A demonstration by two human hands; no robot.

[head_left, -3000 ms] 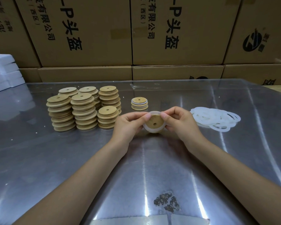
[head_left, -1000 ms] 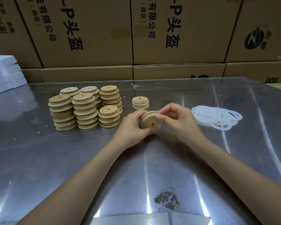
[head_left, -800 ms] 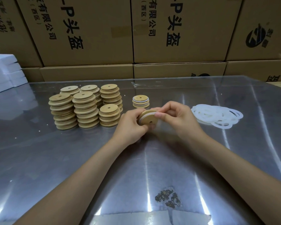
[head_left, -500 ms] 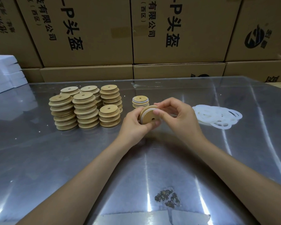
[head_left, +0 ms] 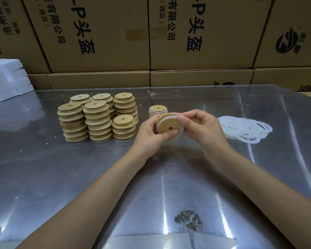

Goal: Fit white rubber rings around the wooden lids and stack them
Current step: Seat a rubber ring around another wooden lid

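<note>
Both hands hold one round wooden lid (head_left: 167,124) with a small centre hole, tilted on edge above the table. A white rubber ring (head_left: 180,129) sits around its rim. My left hand (head_left: 151,135) grips the lid from the left and below. My right hand (head_left: 201,126) pinches the ring and the lid's right edge with thumb and fingers. Just behind stands a short stack of ringed lids (head_left: 158,110). Several stacks of bare wooden lids (head_left: 97,119) stand to the left. A pile of loose white rings (head_left: 244,129) lies to the right.
The shiny metal table (head_left: 79,177) has a dark worn patch (head_left: 188,219) near its front edge. Cardboard boxes (head_left: 196,33) form a wall behind the table. White foam sheets (head_left: 5,78) are stacked at the far left.
The lid has turned in my hands from flat-on to tilted on edge and risen slightly. The white ring, loose around it three seconds ago, now hugs the rim.
</note>
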